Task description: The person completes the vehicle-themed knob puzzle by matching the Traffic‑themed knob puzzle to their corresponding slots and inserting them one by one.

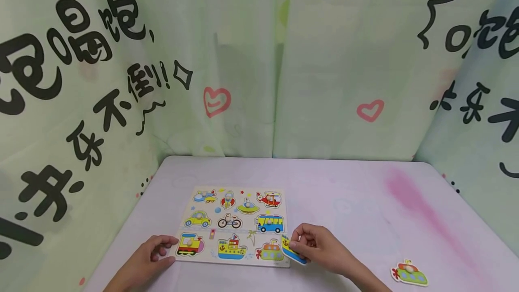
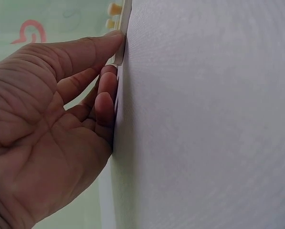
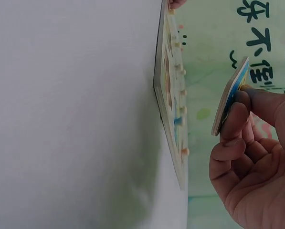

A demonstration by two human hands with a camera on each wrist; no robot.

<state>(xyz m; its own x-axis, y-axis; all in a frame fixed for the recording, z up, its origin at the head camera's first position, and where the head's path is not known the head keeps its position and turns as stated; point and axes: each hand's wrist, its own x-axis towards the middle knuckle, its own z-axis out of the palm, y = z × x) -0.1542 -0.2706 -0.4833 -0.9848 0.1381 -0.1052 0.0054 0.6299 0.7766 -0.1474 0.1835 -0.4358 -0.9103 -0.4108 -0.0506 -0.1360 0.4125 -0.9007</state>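
A wooden peg puzzle board (image 1: 215,233) with vehicle pictures lies flat on the table. My left hand (image 1: 147,258) holds its near left corner, the thumb on the near edge and fingers along the left side; in the left wrist view, the thumb of this hand (image 2: 61,109) touches the board's edge. Pinched in my right hand (image 1: 320,247) is a ship puzzle piece (image 1: 289,251), yellow and blue with an anchor. It is tilted above the board's near right corner, and in the right wrist view the piece (image 3: 230,98) is raised off the board.
A green submarine puzzle piece (image 1: 409,273) with a knob lies on the table at the near right. Several knobbed vehicle pieces, such as the bus (image 1: 269,223) and the train (image 1: 189,244), sit on the board. A printed curtain (image 1: 320,57) hangs behind the table (image 1: 348,197).
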